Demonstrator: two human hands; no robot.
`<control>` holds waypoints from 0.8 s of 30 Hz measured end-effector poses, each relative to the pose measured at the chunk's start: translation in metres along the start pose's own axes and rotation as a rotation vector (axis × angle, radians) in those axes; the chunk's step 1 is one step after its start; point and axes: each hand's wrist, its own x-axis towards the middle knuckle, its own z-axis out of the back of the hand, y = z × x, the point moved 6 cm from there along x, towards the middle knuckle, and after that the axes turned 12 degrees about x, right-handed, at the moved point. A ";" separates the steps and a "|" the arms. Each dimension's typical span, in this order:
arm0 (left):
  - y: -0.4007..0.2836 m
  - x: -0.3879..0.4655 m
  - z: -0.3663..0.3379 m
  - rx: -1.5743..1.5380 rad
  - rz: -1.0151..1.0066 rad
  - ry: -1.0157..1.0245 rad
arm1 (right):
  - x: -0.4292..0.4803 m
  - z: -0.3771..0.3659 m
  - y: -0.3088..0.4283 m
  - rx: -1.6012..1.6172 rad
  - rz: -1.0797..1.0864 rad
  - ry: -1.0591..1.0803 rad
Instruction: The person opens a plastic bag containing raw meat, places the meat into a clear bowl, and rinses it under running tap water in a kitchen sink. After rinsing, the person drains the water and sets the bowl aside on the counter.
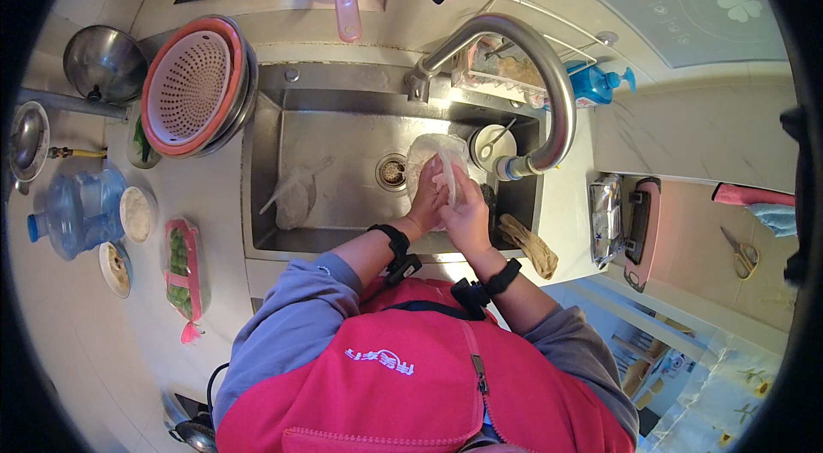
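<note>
Over the right part of a stainless steel sink (pixel 334 189), my left hand (pixel 429 199) and my right hand (pixel 464 209) meet at a clear plastic bag (pixel 421 154). My right hand grips the bag's edge. The fingers of my left hand are at the bag's opening, by something small and pale pink that I cannot make out. The drain (pixel 391 171) lies just left of the bag. Another clear plastic bag (pixel 296 199) rests at the sink's left side. A white bowl (pixel 503 139) with a spoon stands in the right back corner, under the curved faucet (pixel 562 93).
Left of the sink stand nested colanders (pixel 189 86), a blue water jug (pixel 77 212), a bowl of white contents (pixel 138 215) and packed green vegetables (pixel 180 266). A brown cloth (pixel 530 247) hangs over the sink's right front edge. A blue pump bottle (pixel 591 85) stands behind the faucet.
</note>
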 end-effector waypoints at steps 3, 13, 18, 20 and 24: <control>0.016 -0.002 -0.006 -0.086 0.011 -0.002 | 0.001 0.000 0.002 -0.017 0.062 -0.005; 0.005 -0.001 -0.002 -0.136 0.053 -0.004 | 0.000 -0.002 0.002 -0.069 0.079 0.000; -0.036 0.006 0.017 0.246 -0.146 -0.103 | 0.002 -0.001 -0.004 -0.019 0.157 0.013; -0.061 0.012 0.027 0.590 -0.349 -0.110 | 0.001 0.000 -0.037 0.531 -0.269 0.018; -0.077 0.025 0.032 0.837 -0.079 0.258 | -0.009 -0.007 -0.065 1.095 -0.564 0.049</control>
